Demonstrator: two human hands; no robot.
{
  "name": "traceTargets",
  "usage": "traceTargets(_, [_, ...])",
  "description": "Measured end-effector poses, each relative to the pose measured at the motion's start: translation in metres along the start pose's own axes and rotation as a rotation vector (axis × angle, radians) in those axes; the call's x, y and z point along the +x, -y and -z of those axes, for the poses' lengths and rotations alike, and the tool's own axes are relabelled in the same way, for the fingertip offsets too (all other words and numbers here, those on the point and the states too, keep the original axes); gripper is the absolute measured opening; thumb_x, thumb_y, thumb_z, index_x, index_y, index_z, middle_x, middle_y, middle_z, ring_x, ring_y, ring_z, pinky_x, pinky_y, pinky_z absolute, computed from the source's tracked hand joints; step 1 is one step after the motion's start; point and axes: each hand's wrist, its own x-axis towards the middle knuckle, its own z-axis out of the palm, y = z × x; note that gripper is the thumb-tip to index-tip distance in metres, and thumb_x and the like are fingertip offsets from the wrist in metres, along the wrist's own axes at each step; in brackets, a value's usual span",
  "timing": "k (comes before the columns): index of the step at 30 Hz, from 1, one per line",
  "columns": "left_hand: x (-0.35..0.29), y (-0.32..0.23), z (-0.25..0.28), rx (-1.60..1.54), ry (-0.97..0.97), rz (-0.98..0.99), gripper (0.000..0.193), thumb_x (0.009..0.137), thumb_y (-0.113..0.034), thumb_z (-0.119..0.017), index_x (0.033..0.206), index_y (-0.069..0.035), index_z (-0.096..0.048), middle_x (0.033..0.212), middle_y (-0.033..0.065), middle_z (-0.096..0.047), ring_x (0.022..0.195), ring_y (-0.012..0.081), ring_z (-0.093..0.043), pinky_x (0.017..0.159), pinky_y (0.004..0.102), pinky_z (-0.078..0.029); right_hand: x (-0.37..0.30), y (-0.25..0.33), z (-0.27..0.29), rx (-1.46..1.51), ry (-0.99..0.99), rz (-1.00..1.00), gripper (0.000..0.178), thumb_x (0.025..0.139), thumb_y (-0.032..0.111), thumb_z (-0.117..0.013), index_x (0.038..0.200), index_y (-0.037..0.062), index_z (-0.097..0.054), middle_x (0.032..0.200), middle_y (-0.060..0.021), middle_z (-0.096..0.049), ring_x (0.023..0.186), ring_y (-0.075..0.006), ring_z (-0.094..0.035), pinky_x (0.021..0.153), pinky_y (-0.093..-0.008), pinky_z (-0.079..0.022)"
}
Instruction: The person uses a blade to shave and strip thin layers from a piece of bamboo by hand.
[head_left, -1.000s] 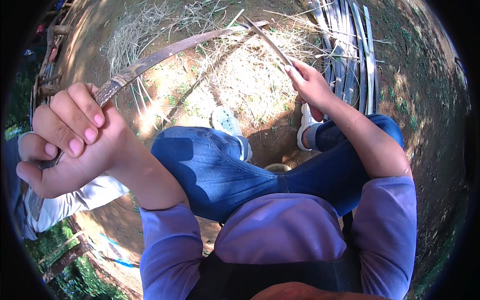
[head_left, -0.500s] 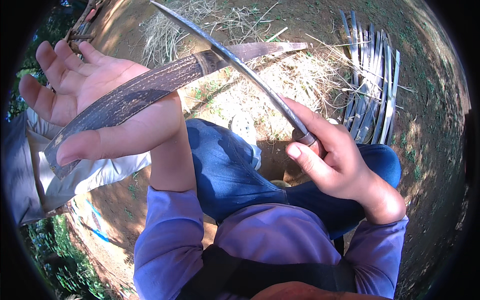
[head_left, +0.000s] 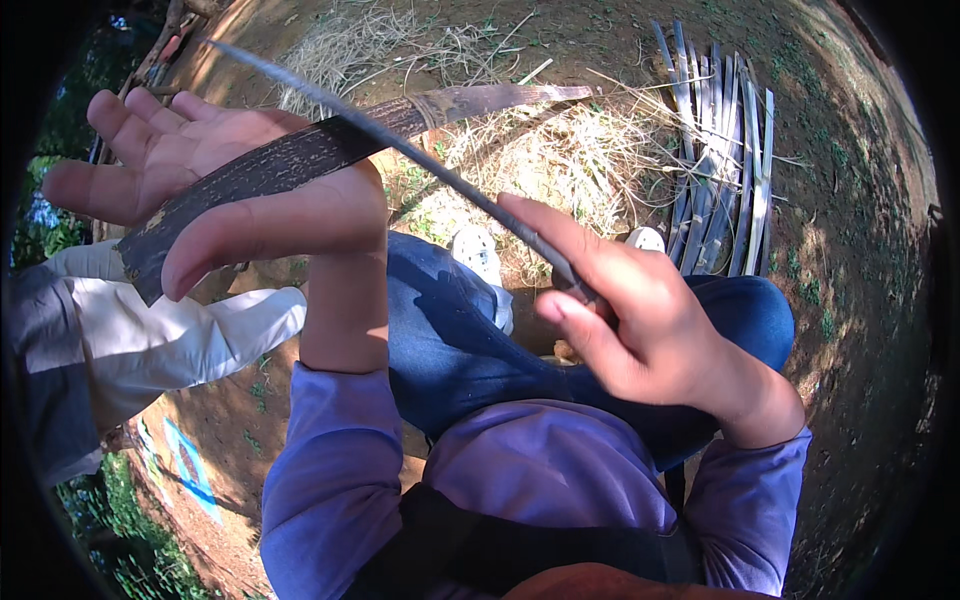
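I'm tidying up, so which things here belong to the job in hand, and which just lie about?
Job, it seems:
- long blade, gripped in the right hand
- dark strip, across the open left hand

Lying about:
- loose pale shreds
- pile of strips, possibly related

1. Bare hands: two, one left [head_left: 215, 143] and one right [head_left: 650, 310].
2. Knives: one [head_left: 470, 193], in the right hand.
3. Dark strips in hand: one [head_left: 285, 163], across the left palm.
4. Bundles of split strips: one [head_left: 720, 160], toward the ground's right edge (its strips overlap, so only "several" is safe).
5. White shoes: two, a left shoe [head_left: 477, 253] and a right shoe [head_left: 645, 239].
6. Pale shavings [head_left: 575, 150]: too tangled to count.
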Motion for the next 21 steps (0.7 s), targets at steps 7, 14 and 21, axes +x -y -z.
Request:
traceTargets(7, [0.004,-0.002,0.004,0.336,0.111,-0.023,0.105,0.082,-0.089,-0.017,0.156,-0.016,-0.003,0.159,0.0212,-0.014,0.15,0.0429,-0.005,0.121,0.0546,0.001,0.009,-0.016,0.0,0.118,-0.061,-0.281,0.047,0.096,0.011,-0.06,0.141,0.0019,-0.049,0.061,-0.0027,-0.046,0.055,-0.0079,-0.043,0.052,-0.0265,-0.038])
traceTargets(14, [0.004,0.005,0.003,0.272,0.045,-0.054,0.106,0.082,-0.089,-0.015,0.156,-0.015,-0.004,0.155,0.0253,-0.021,0.148,0.0434,-0.012,0.122,0.0553,-0.002,-0.001,0.019,0.01,0.133,0.069,-0.138,0.06,0.093,0.006,-0.059,0.149,-0.0039,-0.039,0.065,-0.001,-0.045,0.057,-0.0053,-0.042,0.053,-0.0239,-0.034])
traceTargets(21, [0.007,0.003,0.002,0.21,0.032,-0.098,0.115,0.077,-0.093,-0.02,0.156,-0.01,-0.01,0.149,0.0235,-0.031,0.141,0.039,-0.025,0.121,0.0546,-0.007,0.008,-0.032,0.012,-0.174,-0.017,-0.354,0.052,0.098,0.015,-0.055,0.148,0.0062,-0.043,0.061,-0.0096,-0.053,0.053,-0.0192,-0.051,0.059,-0.033,-0.047])
